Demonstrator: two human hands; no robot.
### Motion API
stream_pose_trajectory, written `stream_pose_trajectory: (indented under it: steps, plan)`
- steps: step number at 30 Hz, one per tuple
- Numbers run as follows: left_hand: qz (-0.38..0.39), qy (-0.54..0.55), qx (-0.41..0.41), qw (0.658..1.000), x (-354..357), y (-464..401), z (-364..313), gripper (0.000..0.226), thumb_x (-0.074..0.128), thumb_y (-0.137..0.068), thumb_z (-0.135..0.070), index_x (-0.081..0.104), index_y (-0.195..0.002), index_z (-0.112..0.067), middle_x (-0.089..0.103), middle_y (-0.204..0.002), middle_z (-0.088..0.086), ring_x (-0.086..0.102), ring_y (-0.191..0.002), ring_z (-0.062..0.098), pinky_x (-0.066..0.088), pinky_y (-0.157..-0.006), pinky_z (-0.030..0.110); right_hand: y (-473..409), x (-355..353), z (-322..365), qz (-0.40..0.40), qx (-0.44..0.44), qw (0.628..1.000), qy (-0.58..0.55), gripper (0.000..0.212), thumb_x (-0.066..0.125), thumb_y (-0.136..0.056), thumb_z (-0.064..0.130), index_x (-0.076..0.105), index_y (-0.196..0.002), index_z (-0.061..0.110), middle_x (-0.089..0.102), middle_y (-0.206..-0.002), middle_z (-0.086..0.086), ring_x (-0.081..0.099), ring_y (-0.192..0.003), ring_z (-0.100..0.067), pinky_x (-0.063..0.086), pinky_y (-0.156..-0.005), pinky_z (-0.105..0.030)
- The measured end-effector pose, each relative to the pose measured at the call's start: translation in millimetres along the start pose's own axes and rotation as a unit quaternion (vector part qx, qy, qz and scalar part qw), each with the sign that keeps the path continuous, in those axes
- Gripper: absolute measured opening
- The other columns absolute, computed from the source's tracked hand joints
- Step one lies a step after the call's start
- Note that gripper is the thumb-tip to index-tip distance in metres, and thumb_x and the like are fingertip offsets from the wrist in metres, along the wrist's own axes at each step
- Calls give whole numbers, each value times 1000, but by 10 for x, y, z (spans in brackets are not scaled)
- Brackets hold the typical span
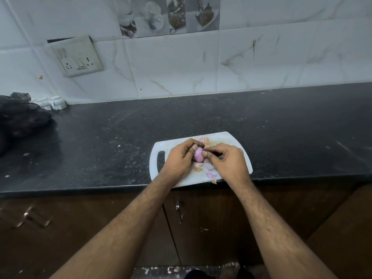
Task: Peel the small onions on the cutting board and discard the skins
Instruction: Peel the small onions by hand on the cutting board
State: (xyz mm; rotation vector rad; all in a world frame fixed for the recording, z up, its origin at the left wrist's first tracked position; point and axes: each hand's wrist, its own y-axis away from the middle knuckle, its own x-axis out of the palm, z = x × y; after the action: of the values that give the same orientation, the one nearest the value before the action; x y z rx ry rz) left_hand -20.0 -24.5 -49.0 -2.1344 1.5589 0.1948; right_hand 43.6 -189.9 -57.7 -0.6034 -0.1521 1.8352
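Note:
A white cutting board [227, 140] lies at the front edge of the black counter. Just above it my left hand [180, 158] grips a small pink onion [198, 154], thumb on its top. My right hand [229, 161] pinches at the onion's right side with thumb and fingertips; whether skin is between them is hidden. Another small onion [202, 140] sits behind my hands on the board. Loose brown skins [198, 166] and pink peel pieces [211, 175] lie on the board under and in front of my hands.
A black plastic bag [22, 115] lies at the counter's far left, with small white jars [54, 102] beside it at the wall. A switch socket [77, 56] is on the tiled wall. Brown cabinet doors [201, 218] are below the counter edge.

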Motion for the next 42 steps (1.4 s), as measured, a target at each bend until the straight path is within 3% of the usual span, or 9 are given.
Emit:
stream_pose_trajectory:
  steps: [3,8,15,24,28,31,33,37,42]
  plan:
    - [5,-1,2,1000,-11,-8,9,26,47,-109,-21,73,-111,-23,76,-109,-10,69,-108,10,55,-100,34,-1,-20,-9,6,-14,1000,17,9,81,-86,28,81,-93,34,75,-84,20,71,-78,-2,56,-62,-17]
    - [5,1,-2,1000,-9,-15,21,26,47,-109,-22,73,-111,-23,76,-110,-10,69,-110,11,54,-103,38,7,-34,2,3,-14,1000,19,10,80,-87,26,81,-93,34,74,-83,24,70,-77,1,53,-58,-14]
    - [6,6,-1,1000,-7,-14,29,26,48,-109,-22,73,-111,-25,76,-109,-11,69,-109,8,54,-100,30,3,-38,20,5,-9,1000,29,10,79,-87,25,82,-97,28,76,-82,19,70,-79,1,58,-73,-25]
    - [7,2,1,1000,0,-2,-1,26,48,-109,-20,73,-113,-22,76,-112,-10,69,-111,9,55,-102,34,26,-18,20,-12,-24,999,39,12,79,-87,21,82,-98,24,75,-82,19,70,-79,2,59,-71,-29]
    - [6,-1,1,1000,-13,8,-7,26,48,-109,-18,73,-113,-21,76,-112,-9,69,-111,9,54,-102,33,10,-13,19,-7,-7,999,39,12,78,-87,20,82,-97,26,71,-77,29,70,-77,3,61,-69,-32]
    - [4,2,-4,1000,-12,5,-12,26,48,-109,-18,74,-113,-22,76,-111,-9,69,-111,9,54,-101,30,15,-3,21,2,14,998,58,9,74,-90,25,81,-96,27,73,-78,22,70,-75,0,62,-63,-36]
    - [1,4,-6,1000,2,6,-30,26,48,-109,-18,73,-112,-22,77,-111,-9,69,-110,8,53,-99,27,8,2,21,-4,15,996,91,10,70,-93,27,79,-96,28,72,-77,21,69,-75,2,61,-65,-32]
    - [-7,10,-9,1000,0,12,-41,25,49,-109,-18,73,-112,-21,77,-111,-9,69,-109,7,53,-96,22,-9,-21,5,-2,3,998,60,12,68,-96,24,79,-99,29,71,-77,25,66,-79,9,49,-59,-10]
    - [-3,1,-8,1000,-4,5,-37,26,48,-109,-18,74,-113,-21,76,-111,-9,69,-110,8,53,-99,27,-14,-46,1,24,19,1000,8,14,78,-89,21,80,-96,33,72,-82,30,68,-79,7,51,-56,-10]
